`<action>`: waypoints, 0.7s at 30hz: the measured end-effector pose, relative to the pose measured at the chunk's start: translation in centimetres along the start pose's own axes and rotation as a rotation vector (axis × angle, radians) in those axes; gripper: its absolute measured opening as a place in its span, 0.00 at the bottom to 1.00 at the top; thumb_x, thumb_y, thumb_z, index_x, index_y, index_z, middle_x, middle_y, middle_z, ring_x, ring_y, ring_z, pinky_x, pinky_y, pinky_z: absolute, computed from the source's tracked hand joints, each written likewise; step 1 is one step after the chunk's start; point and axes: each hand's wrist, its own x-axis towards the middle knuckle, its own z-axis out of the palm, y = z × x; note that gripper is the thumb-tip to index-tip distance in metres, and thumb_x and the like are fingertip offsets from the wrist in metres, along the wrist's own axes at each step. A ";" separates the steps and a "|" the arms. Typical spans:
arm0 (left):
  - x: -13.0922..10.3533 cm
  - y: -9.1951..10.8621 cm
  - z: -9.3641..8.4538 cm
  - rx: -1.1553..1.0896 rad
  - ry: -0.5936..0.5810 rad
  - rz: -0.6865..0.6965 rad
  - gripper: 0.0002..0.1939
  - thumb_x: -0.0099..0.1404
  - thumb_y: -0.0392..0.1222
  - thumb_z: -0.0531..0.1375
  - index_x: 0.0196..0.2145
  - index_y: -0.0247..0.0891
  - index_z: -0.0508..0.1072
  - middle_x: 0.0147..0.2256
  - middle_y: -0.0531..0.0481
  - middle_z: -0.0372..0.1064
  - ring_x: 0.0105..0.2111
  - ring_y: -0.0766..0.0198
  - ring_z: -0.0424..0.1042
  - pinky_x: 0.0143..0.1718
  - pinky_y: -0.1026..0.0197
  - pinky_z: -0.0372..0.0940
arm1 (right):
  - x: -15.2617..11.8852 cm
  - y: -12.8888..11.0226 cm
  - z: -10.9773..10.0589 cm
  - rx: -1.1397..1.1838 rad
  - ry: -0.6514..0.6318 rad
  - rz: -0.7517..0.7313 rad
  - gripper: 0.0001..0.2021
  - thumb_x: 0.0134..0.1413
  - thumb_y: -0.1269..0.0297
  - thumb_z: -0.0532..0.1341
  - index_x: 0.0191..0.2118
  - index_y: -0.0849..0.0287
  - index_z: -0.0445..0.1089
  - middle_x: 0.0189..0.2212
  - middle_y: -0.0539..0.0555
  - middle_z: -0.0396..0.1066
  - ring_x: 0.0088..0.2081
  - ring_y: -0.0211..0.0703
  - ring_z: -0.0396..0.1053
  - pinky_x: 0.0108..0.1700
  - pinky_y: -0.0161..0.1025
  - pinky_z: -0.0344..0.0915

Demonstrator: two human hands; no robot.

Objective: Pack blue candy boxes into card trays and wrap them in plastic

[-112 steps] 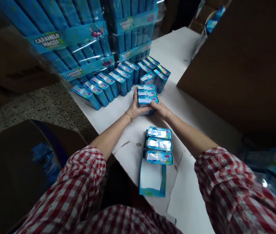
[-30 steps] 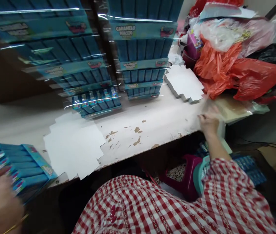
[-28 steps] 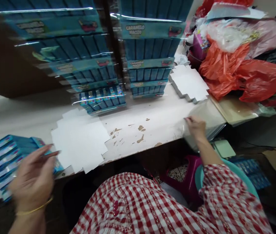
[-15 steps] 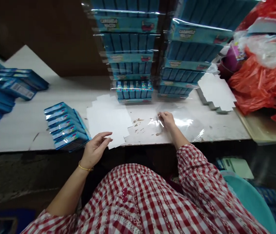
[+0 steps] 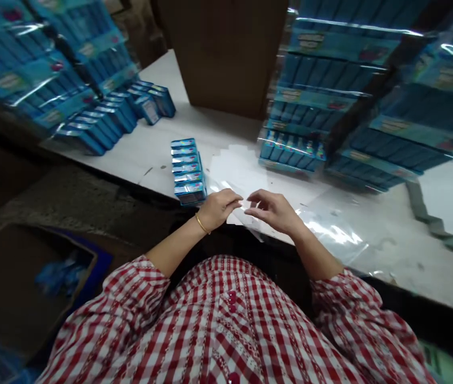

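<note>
My left hand (image 5: 220, 207) pinches the edge of a clear plastic bag (image 5: 330, 229) close to the table's front edge. Facing it, my right hand (image 5: 270, 209) has its thumb and fingers apart, just right of the left fingertips. Beneath the plastic lies a white cut-out card sheet (image 5: 234, 165), partly covered by it. Just left of the card, a row of small blue boxes (image 5: 188, 170) stands on the white table (image 5: 150, 154), near my left hand.
Plastic-wrapped stacks of blue boxes (image 5: 302, 101) rise behind the card, with more at the far right and far left. Loose blue boxes (image 5: 106, 122) stand back left. A pile of white cards (image 5: 450, 197) lies at right. A brown carton (image 5: 222, 58) is behind.
The view has swung left. My right hand has brought the clear plastic leftward over the card and opened, while my left hand has closed on its edge.
</note>
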 end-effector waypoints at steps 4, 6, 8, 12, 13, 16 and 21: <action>-0.5 -1.5 -2.4 -0.035 0.198 -0.052 0.08 0.62 0.39 0.56 0.28 0.35 0.72 0.28 0.49 0.71 0.30 0.66 0.71 0.35 0.63 0.65 | -0.1 1.1 0.9 -0.229 0.181 -0.080 0.10 0.57 0.59 0.55 0.35 0.55 0.71 0.29 0.51 0.71 0.29 0.37 0.67 0.31 0.34 0.59; -0.5 -1.4 -3.5 -0.032 0.238 -0.026 0.09 0.63 0.42 0.56 0.31 0.34 0.73 0.33 0.45 0.72 0.33 0.66 0.71 0.36 0.63 0.66 | 0.6 0.6 1.2 -0.373 0.263 -0.132 0.13 0.60 0.61 0.52 0.31 0.55 0.71 0.27 0.52 0.70 0.30 0.38 0.66 0.30 0.34 0.57; -0.5 -0.9 -4.4 0.005 0.260 -0.007 0.15 0.59 0.47 0.60 0.39 0.33 0.72 0.43 0.40 0.70 0.38 0.64 0.71 0.36 0.62 0.67 | 1.9 -0.3 1.5 -0.527 0.340 -0.147 0.14 0.59 0.60 0.52 0.27 0.56 0.70 0.25 0.53 0.69 0.29 0.40 0.65 0.28 0.36 0.53; -1.1 0.5 -5.2 0.160 0.253 -0.015 0.20 0.55 0.51 0.63 0.41 0.34 0.72 0.43 0.41 0.70 0.40 0.61 0.71 0.39 0.60 0.68 | 4.6 -1.6 2.6 -0.625 0.297 -0.172 0.16 0.57 0.54 0.55 0.23 0.57 0.66 0.23 0.55 0.67 0.26 0.41 0.61 0.25 0.37 0.46; -1.4 0.5 -5.2 0.197 0.250 -0.028 0.15 0.58 0.48 0.61 0.38 0.35 0.73 0.39 0.43 0.72 0.39 0.62 0.71 0.40 0.60 0.67 | 5.2 -1.6 3.0 -0.606 0.266 -0.169 0.18 0.56 0.51 0.55 0.22 0.57 0.66 0.23 0.54 0.67 0.25 0.40 0.61 0.25 0.37 0.44; -2.2 -0.2 -5.3 0.285 0.255 -0.101 0.09 0.63 0.39 0.54 0.30 0.36 0.73 0.31 0.48 0.73 0.34 0.64 0.72 0.38 0.62 0.67 | 6.3 -1.3 3.8 -0.517 0.194 -0.143 0.22 0.55 0.45 0.53 0.21 0.57 0.65 0.21 0.52 0.66 0.23 0.38 0.60 0.24 0.36 0.43; -2.4 -1.3 -6.1 0.446 0.326 -0.133 0.07 0.62 0.35 0.54 0.29 0.35 0.71 0.31 0.48 0.70 0.33 0.64 0.70 0.36 0.63 0.65 | 6.8 -2.0 2.8 -0.276 0.091 -0.140 0.22 0.56 0.47 0.52 0.20 0.58 0.65 0.21 0.51 0.66 0.24 0.37 0.61 0.27 0.35 0.49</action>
